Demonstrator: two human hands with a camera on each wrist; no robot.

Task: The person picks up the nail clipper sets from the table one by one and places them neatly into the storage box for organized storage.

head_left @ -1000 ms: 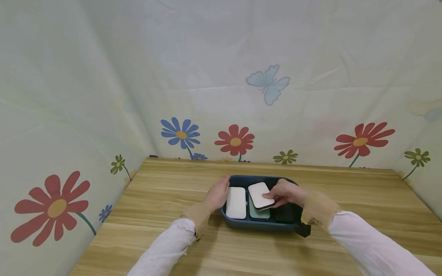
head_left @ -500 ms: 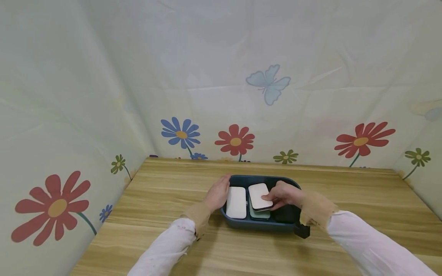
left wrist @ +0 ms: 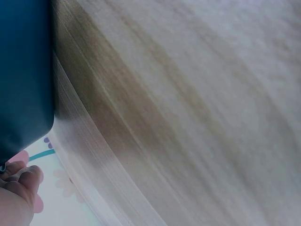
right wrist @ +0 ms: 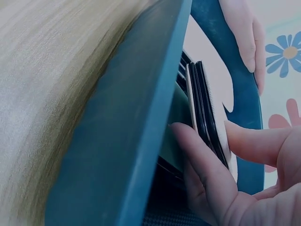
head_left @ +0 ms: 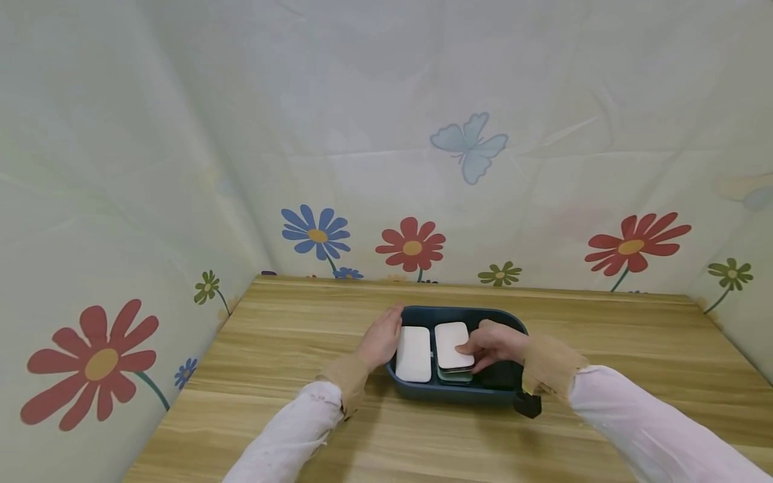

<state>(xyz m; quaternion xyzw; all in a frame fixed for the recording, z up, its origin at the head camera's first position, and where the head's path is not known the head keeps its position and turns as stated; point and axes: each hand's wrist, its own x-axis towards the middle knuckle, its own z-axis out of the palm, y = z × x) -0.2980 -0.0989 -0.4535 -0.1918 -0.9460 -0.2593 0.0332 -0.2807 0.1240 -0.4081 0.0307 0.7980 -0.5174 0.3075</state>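
Observation:
My right hand [head_left: 495, 342] pinches a flat white rounded case [head_left: 454, 343] between thumb and fingers. The right wrist view shows the black layered edges of the white case [right wrist: 207, 108], tilted inside a dark blue bin [head_left: 459, 397]. Beneath it lies a pale green flat case [head_left: 454, 377], mostly covered. A second white case [head_left: 413, 354] lies in the bin's left part. My left hand [head_left: 382, 339] holds the bin's left end at the rim. In the left wrist view, the left-hand fingers [left wrist: 28, 181] show beside the bin's corner.
The bin stands on a wood-grain table [head_left: 290, 322]. A black piece [head_left: 528, 404] sticks out below my right wrist, by the bin's right front corner. Behind the table hangs a pale sheet [head_left: 362, 134] printed with flowers and a butterfly.
The white case in my right hand has straightened and moved slightly left and down, covering more of the green one. My left hand and the bin have stayed put.

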